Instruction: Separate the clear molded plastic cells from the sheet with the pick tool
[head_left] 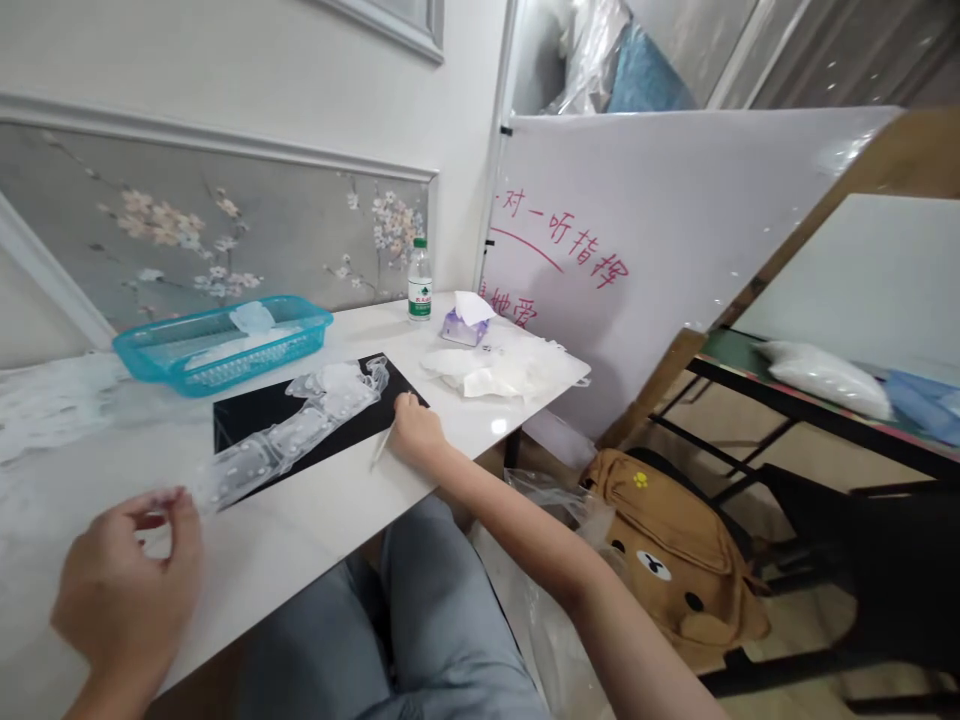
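Note:
A strip of sheer white lace-like fabric with pale dots [311, 430] lies bunched across a black mat [255, 410] on the white table. Its near left end reaches past the mat to my left hand [131, 580], whose thumb and fingers are pinched at that end. At the mat's right edge rests my right hand [416, 430], closed around a thin white stick [381, 447] that points down toward the tabletop. What kind of tool the stick is cannot be made out. The fabric's far end curls up close to the right hand.
Behind the mat stands a blue plastic basket [300, 345] with white material inside. A green-capped bottle [420, 285], a purple tissue pack [465, 325] and white fabric pieces [502, 370] are toward the back right. More lace [52, 400] lies left. A brown bear backpack [667, 560] sits beside the table.

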